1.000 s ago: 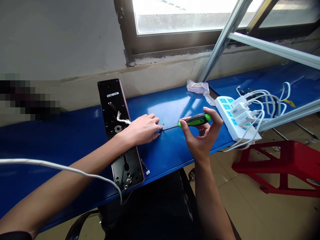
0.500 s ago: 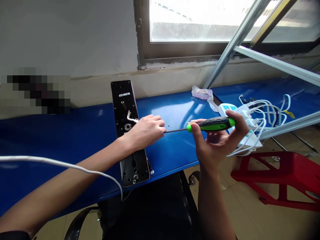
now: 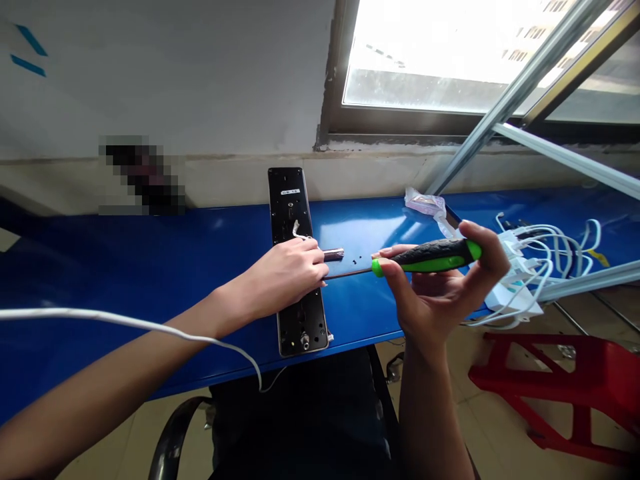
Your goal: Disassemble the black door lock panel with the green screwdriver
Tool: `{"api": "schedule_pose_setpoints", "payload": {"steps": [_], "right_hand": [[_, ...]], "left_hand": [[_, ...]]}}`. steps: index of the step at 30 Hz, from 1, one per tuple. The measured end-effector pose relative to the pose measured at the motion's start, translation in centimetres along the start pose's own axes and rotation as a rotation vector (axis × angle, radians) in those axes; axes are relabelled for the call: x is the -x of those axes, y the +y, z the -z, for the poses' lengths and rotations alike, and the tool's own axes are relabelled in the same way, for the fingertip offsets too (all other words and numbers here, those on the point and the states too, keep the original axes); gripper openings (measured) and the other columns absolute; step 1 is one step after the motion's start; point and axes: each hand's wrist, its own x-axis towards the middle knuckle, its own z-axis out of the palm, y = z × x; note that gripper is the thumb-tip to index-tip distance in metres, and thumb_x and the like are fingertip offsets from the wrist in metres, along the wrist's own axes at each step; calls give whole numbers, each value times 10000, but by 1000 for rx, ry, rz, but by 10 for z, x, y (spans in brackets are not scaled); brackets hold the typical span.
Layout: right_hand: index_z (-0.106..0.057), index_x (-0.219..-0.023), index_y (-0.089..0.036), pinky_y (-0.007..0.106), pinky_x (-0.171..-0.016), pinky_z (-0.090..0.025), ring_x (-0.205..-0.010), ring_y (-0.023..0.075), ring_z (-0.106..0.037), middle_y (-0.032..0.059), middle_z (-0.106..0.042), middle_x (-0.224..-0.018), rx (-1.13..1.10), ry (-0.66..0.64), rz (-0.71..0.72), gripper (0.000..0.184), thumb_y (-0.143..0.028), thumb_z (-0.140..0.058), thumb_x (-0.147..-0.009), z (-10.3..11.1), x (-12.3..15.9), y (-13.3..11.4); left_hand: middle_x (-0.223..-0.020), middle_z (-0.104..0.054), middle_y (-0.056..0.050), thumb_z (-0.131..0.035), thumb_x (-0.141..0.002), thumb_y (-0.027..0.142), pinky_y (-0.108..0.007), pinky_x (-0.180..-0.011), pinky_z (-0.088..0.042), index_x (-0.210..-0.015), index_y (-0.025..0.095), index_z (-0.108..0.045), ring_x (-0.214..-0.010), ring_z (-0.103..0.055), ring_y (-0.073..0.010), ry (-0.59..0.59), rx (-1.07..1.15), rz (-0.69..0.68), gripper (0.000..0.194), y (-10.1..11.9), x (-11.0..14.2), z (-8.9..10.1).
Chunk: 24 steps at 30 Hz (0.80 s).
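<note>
My right hand grips a screwdriver with a black and green handle, its thumb near the collar and a finger against the butt end. The thin shaft points left and reaches the fingertips of my left hand. Those fingers are closed; what they pinch at the shaft's end is hidden. Beneath the left hand, a long black panel lies on the blue table, with holes, metal fittings and a white label. A dark, shiny cylinder shows just beyond the left fingers; whether they hold it is unclear.
Several tiny black pieces lie on the blue table. A crumpled plastic packet sits farther back. White power strips with tangled cables are at the right, by a metal frame. A red stool stands on the floor.
The view has shifted, so the panel appears farther right. The dark cylinder and tiny black pieces now show beside the left hand. Both hands keep their grips, with the screwdriver still bridging them.
</note>
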Motion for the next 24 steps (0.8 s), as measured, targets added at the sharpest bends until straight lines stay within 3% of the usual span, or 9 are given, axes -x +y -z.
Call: {"api": "schedule_pose_setpoints", "payload": {"steps": [7,14,24], "right_hand": [[-484,-1428,-361,405,-746,-735,-780,171,-784,49,-552,-1377,85,-62,-46,699,-222,-821,-831,-24,4,-12],[-544,-1438,-318,365,-784,-727,-841,185,-797,33,-636,-1331,-34,-176,-3,813,-48,-860,-739,-47,5,-25],[-495,-1490,-372,389,-782,-736,-873,221,-805,32,-690,-1336,94,-298,73,824,-147,-866,-790,-58,11,-41]], "left_hand": [[-948,-733,-69,-575,-1048,293,-372,-830,-526,-941,167,-757,-920,-636,-220,183,155,42,246,-8,36,-12],[-1043,-744,-92,-671,-993,315,-398,-943,-552,-1081,161,-737,-1030,-619,-232,331,362,-13,189,-18,70,-26],[-1230,-662,-132,-724,-923,232,-465,-1003,-551,-1289,175,-619,-1144,-576,-258,357,525,-79,385,-22,98,-48]]}}
